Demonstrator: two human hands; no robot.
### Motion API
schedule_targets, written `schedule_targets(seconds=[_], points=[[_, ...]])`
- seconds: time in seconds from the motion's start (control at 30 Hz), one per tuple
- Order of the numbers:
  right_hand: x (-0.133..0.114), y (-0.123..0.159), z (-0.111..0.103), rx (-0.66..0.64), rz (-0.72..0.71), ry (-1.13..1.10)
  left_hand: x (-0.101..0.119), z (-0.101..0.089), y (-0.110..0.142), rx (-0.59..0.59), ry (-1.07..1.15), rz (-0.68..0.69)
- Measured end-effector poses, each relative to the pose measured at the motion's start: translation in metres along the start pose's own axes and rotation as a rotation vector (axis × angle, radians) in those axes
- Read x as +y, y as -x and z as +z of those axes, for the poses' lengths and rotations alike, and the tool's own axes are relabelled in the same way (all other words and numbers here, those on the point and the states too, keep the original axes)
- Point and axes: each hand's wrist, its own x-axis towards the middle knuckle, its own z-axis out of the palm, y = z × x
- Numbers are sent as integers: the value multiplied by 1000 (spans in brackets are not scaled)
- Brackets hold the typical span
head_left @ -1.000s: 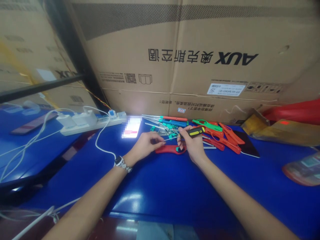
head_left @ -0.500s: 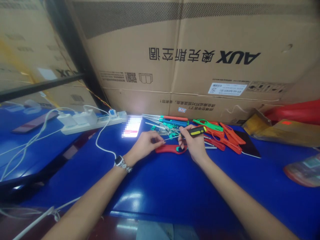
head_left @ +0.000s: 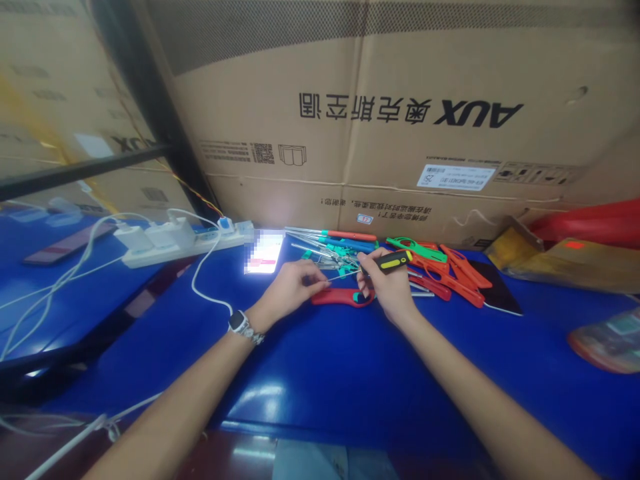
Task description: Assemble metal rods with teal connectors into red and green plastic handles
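My right hand (head_left: 387, 287) is closed around a black and yellow screwdriver (head_left: 394, 261), its thin shaft pointing left. My left hand (head_left: 293, 287), with a watch on the wrist, pinches something small at the shaft's tip; I cannot make out what. Both hands hover just above a red handle piece (head_left: 340, 297) with a teal spot, lying on the blue table (head_left: 350, 373). Behind the hands lies a pile of screwdrivers (head_left: 333, 243) with red, blue and teal handles, and to the right several orange and green plastic handles (head_left: 445, 267).
A lit phone (head_left: 263, 252) lies left of the pile. A white power strip (head_left: 170, 241) with chargers and white cables sits at the left. A large cardboard box (head_left: 400, 113) walls the back. A dark tablet (head_left: 495, 293) and packets lie at the right.
Both hands have stayed almost in place; the right hand with the screwdriver has shifted very slightly up and right.
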Motion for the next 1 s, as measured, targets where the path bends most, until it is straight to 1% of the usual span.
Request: schedule_targets(seconds=[0.1,0.17,0.3,0.43,0.5,0.57,0.63,0.77,0.87,1.0], points=[[-1,-1,0,-26,-43,85,4,1,1,-39,-47,43],[-2,-2,2,-43,-71,120,7,2,2,-69,-54,40],[-5,-5,11,-72,-96,61,8,2,2,-94,-55,8],[-9,-11,20,-73,-146,112,6,-12,4,-141,-110,-8],[-11,-15,24,-87,-160,156,4,-20,5,-194,-164,-23],[-13,-21,29,-128,-161,201,2,-25,6,-266,-201,-38],[-13,-27,34,-187,-161,250,-1,-25,5,-305,-204,-40],[-12,-35,46,-262,-206,373,-7,-18,3,-265,-173,-18],[-12,-38,52,-260,-229,438,-10,-14,2,-257,-179,-16],[-13,-38,53,-244,-232,451,-10,-14,2,-273,-185,-18]])
